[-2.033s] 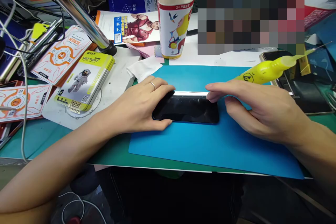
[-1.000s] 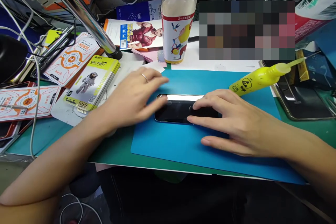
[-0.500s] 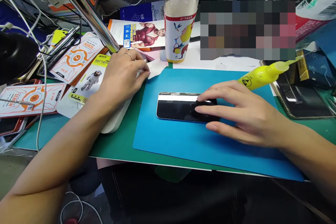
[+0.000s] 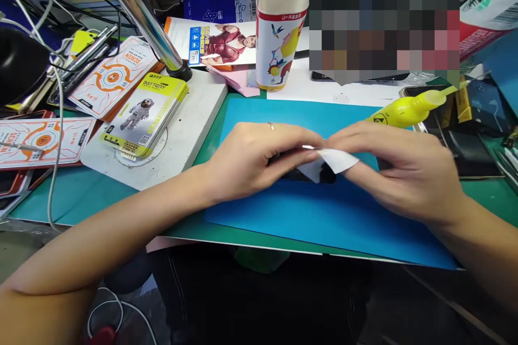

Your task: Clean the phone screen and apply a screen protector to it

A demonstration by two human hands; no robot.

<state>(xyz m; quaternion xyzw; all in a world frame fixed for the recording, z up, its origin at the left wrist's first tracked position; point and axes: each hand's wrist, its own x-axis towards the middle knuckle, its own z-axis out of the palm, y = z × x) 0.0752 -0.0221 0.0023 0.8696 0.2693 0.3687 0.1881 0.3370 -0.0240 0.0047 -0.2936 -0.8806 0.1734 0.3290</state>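
Note:
A black phone [image 4: 304, 174] lies on the blue mat [image 4: 324, 215], mostly hidden under my hands. My left hand [image 4: 254, 159], with a ring on one finger, curls over the phone's left part, and its fingertips pinch a small white wipe [image 4: 335, 160]. My right hand [image 4: 399, 170] meets it from the right, fingers pressed together on the same wipe just above the phone's right end.
A yellow squeeze bottle [image 4: 408, 109] lies behind my right hand. A drink bottle [image 4: 281, 27] stands at the back. A yellow battery box [image 4: 145, 113] and orange-white packets [image 4: 113, 76] lie left, beside a chrome lamp arm [image 4: 141, 16]. Another phone [image 4: 469, 145] lies far right.
My left hand took the white wipe from the left pad and carried it back over the phone. My right hand lifted off the screen and now pinches the wipe too.

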